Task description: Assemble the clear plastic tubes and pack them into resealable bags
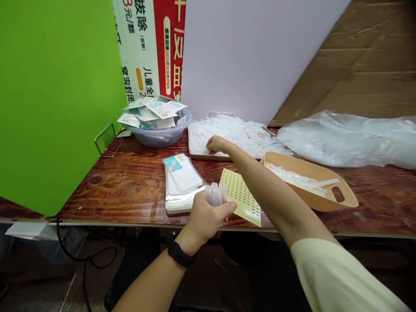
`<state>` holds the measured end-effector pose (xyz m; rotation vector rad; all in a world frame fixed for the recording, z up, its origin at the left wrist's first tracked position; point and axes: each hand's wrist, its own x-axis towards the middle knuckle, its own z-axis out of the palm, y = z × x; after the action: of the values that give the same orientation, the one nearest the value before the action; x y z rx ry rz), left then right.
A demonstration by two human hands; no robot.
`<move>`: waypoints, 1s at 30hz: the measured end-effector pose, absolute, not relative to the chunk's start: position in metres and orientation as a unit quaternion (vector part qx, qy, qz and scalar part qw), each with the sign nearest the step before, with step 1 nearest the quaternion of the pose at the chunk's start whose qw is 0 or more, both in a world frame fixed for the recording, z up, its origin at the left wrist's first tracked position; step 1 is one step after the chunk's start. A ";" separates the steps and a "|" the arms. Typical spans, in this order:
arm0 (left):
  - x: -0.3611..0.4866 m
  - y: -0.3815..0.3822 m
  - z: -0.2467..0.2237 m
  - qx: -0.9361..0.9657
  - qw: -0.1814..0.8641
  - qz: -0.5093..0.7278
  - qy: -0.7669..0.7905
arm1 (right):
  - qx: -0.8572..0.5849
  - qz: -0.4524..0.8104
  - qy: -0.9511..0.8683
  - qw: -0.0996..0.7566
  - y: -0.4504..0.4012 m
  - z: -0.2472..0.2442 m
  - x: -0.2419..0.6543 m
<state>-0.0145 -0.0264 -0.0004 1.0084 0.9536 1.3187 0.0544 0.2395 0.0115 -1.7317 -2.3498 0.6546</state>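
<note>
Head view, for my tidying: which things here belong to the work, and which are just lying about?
In use: left hand holding clear plastic pieces; right hand on tray of clear pieces; yellow holed card; orange tub; stack of packets.
Lying about: green board, cardboard sheet.

Bright, even light with glare on plastic packets (pixel 177 203).

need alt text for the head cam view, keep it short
A person's left hand, wearing a black watch, grips clear plastic tubes over a wooden table. The right hand touches a tray heaped with similar clear plastic pieces. A yellow perforated sheet, clear packets and a tan basket lie nearby.
</note>
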 end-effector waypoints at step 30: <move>-0.050 -0.025 0.000 0.632 0.201 0.452 0.596 | -0.279 0.434 -0.756 0.402 0.025 0.014 0.112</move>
<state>-0.0505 -0.0250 0.0002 1.7666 1.6657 1.2632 0.1123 0.0255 0.0135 -0.7049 -1.9117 1.0965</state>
